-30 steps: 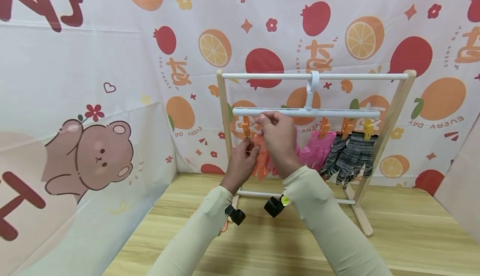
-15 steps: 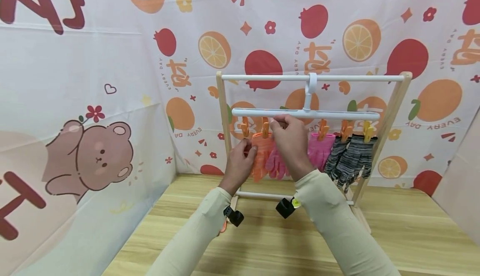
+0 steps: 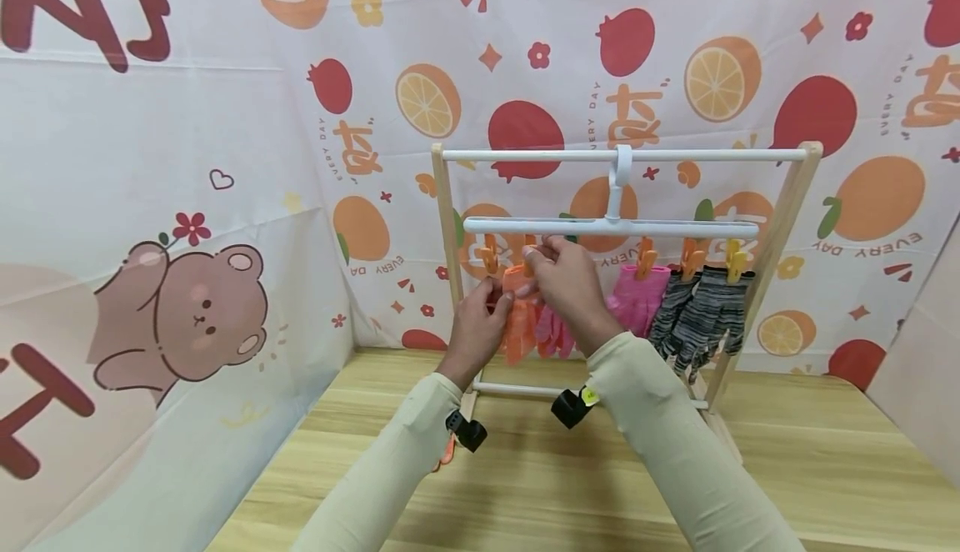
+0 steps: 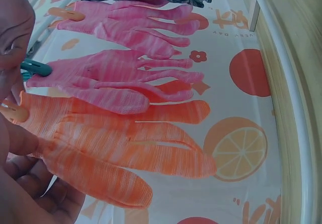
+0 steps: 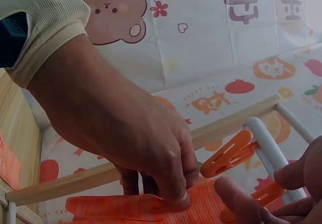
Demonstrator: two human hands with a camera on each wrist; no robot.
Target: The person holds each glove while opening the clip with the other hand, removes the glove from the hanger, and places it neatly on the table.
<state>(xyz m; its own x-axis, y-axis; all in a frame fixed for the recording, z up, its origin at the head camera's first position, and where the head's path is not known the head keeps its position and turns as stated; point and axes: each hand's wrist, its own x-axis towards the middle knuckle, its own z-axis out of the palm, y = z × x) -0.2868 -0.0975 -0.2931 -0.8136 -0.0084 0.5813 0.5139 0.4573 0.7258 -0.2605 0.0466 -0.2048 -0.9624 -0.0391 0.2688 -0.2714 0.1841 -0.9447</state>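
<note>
An orange knit glove [image 3: 517, 342] hangs fingers-down from the white hanger [image 3: 510, 225], its cuff at an orange clothespin [image 5: 269, 194]. My left hand [image 3: 476, 331] pinches the glove's left edge near the cuff, thumb in front, as the left wrist view shows. The right hand [image 3: 573, 293] holds the clothespin between thumb and fingers, with one fingertip lying over the cuff. Left of it, another orange clothespin [image 3: 490, 256] hangs with nothing in it. A pink glove [image 4: 115, 78] in a teal clothespin [image 4: 36, 67] hangs just behind, partly hidden by the right hand in the head view.
Another pink glove [image 3: 640, 292] and grey-black striped gloves [image 3: 708, 312] hang farther right. A wooden rack [image 3: 780, 235] carries the hanger on its white top rod [image 3: 525, 155]. An orange piece of fabric [image 3: 446, 454] lies on the wooden table [image 3: 360, 419] beneath the left forearm.
My right hand first moved right off the orange clothespin, uncovering it and the cuff, then came back left onto them. The left hand kept its grip on the glove's edge.
</note>
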